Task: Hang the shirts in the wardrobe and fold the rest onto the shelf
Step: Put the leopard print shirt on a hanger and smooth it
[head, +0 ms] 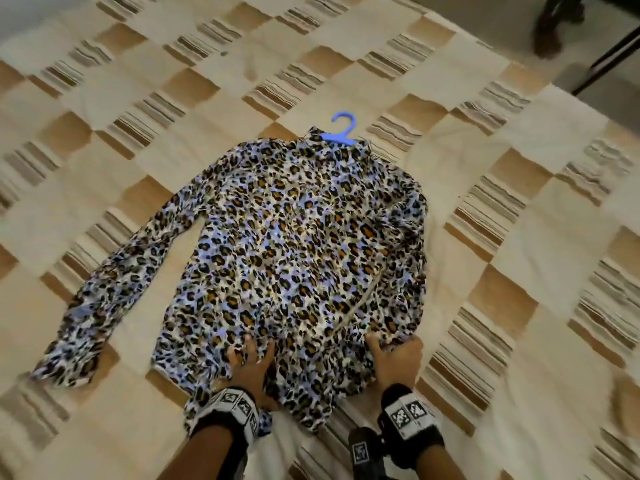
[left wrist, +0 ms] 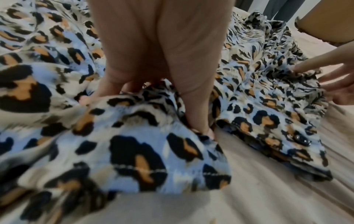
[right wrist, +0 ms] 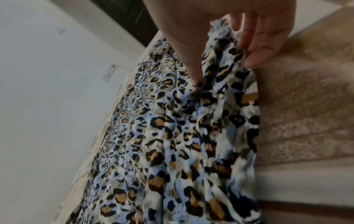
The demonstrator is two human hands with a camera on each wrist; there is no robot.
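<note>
A blue, black and tan leopard-print shirt lies flat on the bed, collar away from me. One long sleeve is stretched out to the left. A blue plastic hanger sticks out of the collar, its hook on the bedspread. My left hand is at the near hem, left of the middle. In the left wrist view its fingers dig into a bunched fold of the shirt. My right hand pinches the hem's right corner, the cloth gathered between its thumb and fingers.
The bedspread is a beige and brown check with striped patches and reaches all round the shirt. Dark furniture legs stand on the floor beyond the bed's far right corner. A white wall shows in the right wrist view.
</note>
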